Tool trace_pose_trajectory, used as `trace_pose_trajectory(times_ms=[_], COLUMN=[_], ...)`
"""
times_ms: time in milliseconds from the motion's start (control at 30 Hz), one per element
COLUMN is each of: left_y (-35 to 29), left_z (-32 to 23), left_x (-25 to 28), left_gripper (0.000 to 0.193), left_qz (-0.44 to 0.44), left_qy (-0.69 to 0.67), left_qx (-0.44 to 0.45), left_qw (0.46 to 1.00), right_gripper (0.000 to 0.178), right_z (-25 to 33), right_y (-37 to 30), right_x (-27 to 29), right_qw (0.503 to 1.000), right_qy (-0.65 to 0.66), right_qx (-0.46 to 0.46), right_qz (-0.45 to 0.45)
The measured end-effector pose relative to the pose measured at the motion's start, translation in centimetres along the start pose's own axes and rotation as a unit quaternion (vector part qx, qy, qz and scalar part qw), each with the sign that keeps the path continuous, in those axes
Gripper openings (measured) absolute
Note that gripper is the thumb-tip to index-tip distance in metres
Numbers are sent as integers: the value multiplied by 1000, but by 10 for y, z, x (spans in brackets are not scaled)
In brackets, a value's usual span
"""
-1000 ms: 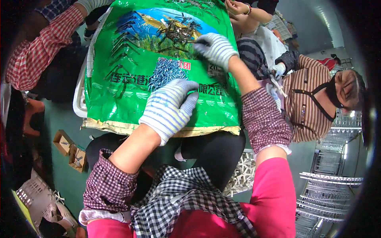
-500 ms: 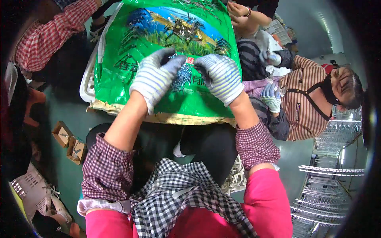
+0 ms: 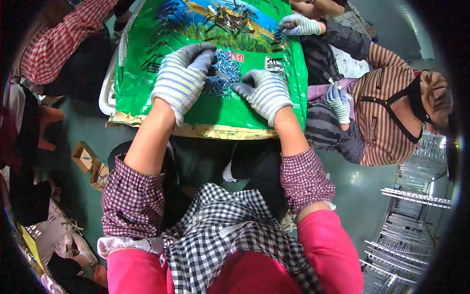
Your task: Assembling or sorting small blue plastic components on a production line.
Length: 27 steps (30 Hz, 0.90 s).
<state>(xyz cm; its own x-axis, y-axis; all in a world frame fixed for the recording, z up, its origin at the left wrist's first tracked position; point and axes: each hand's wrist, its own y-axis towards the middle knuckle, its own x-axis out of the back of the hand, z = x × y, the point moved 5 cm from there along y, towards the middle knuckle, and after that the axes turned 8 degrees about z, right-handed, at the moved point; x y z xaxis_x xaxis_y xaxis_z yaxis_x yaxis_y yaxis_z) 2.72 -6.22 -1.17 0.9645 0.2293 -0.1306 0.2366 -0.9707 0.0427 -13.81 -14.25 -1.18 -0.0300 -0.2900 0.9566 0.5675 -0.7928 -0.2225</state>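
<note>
A pile of small blue-silver screws [image 3: 226, 63] lies on a green printed sack [image 3: 196, 110] in front of me. At the pile's left edge is my left hand [image 3: 182, 78], in a striped glove with grey fingertips. Its fingers are curled, thumb close to forefinger; what they hold, if anything, is hidden. A small greyish flat piece [image 3: 223, 76] shows among the screws beside it. My right hand [image 3: 267, 95], gloved alike, rests at the pile's lower right. Its thumb points at the screws, apart from the forefinger, with nothing visible between them.
Dark and gold metal pieces [image 3: 230, 19] lie farther up the sack. A co-worker's gloved hand [image 3: 301, 24] reaches over its right edge; their other hand [image 3: 338, 101] holds something small and white. Small cardboard boxes [image 3: 85, 157] stand on the floor at left; racks [image 3: 401, 230] stand at right.
My hands have moved slightly apart and my right hand has turned, uncovering more of the screws. The co-worker's hand has reached over the sack's right edge. The view has shifted slightly.
</note>
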Motion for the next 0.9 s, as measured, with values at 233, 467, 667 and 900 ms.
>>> trace_pose_trajectory(times_ms=[233, 467, 667, 900], left_y=[-3, -5, -1, -1], left_z=[7, 11, 13, 20], left_x=[-10, -10, -14, -19], left_gripper=[28, 31, 32, 34], left_qz=[32, 68, 79, 94], left_qy=[-81, -117, -21, -59], left_qx=[54, 83, 61, 95], left_qw=[995, 987, 995, 989], right_gripper=[23, 21, 17, 15], right_z=[-3, 4, 27, 24], right_y=[12, -5, -8, 5], right_x=[-4, 9, 6, -10], right_qw=[995, 935, 818, 811], right_qy=[82, 338, 551, 568], right_qx=[30, 107, 161, 120], right_qz=[38, -13, 40, 67])
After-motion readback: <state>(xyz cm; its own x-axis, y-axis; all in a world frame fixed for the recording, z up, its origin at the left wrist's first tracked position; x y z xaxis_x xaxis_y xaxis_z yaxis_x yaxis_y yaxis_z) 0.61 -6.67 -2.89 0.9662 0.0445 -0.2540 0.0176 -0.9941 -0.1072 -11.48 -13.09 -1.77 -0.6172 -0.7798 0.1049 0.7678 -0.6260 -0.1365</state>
